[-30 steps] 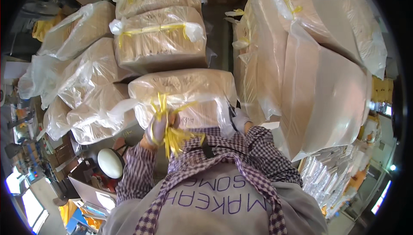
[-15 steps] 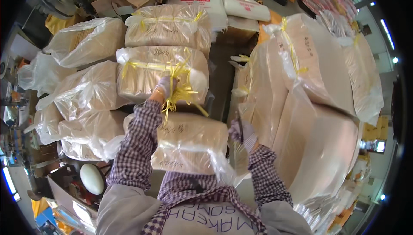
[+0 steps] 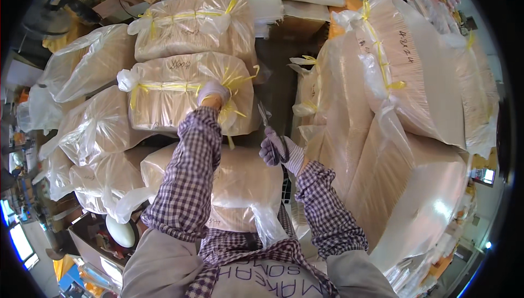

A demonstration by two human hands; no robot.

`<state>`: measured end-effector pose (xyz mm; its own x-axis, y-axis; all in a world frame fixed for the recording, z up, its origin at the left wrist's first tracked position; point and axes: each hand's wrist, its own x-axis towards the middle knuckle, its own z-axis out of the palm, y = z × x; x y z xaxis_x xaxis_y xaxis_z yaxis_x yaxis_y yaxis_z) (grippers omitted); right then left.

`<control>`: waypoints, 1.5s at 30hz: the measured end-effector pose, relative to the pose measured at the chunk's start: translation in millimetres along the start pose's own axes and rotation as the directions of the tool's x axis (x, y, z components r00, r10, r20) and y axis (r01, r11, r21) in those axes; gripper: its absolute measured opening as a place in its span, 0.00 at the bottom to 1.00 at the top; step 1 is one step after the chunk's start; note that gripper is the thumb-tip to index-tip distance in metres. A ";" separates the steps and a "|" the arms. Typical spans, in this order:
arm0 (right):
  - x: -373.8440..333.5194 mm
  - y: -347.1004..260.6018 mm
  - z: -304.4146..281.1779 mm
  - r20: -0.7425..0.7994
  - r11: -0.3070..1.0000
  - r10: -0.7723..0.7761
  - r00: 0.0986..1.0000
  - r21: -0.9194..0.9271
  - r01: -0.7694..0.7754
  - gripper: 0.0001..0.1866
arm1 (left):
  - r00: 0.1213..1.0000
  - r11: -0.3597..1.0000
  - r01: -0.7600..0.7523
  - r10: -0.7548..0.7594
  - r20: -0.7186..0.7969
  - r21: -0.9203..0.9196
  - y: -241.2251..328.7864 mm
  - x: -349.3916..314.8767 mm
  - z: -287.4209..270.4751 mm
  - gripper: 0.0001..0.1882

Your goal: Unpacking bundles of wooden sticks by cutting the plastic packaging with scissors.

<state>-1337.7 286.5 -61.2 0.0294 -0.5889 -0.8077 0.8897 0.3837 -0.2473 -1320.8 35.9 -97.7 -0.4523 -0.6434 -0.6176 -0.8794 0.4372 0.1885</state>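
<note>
- While a second ago the left hand (image 3: 213,91) was at the near bundle (image 3: 248,172), by the person's body, it now lies over the strap of the tied bundle (image 3: 164,109) beyond
- Its gloved fingers curl downward with their tips hidden, so whether they are clamped on anything cannot be told
- Just right of those fingers, a tuft of yellow strips (image 3: 236,83) fans out over the tied bundle, where half a second ago it hung below them
- The right hand (image 3: 281,150) has its fingers closed around the handles of the scissors (image 3: 264,115), whose blades now stretch ahead of them, away from the person, beside the tied bundle's right end
- Half a second ago, those fingers were farther from the left hand
- Nearer the person than the left fingers, the near bundle sits partly behind the left forearm
- Right of the right fingers stand large plastic-wrapped bundles (image 3: 404,178)
</note>
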 end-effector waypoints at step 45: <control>68.4 3.2 112.6 -0.282 0.942 -0.323 0.904 -0.002 0.336 0.24 | 0.828 0.536 -0.502 0.524 -0.199 -0.679 -77.5 -7.5 40.1 0.20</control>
<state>-1281.6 167.4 -57.0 -0.3889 -0.4551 -0.8010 0.8470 0.1653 -0.5052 -1243.3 32.0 -138.3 -0.8649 -0.4289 -0.2606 -0.3450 0.1311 0.9294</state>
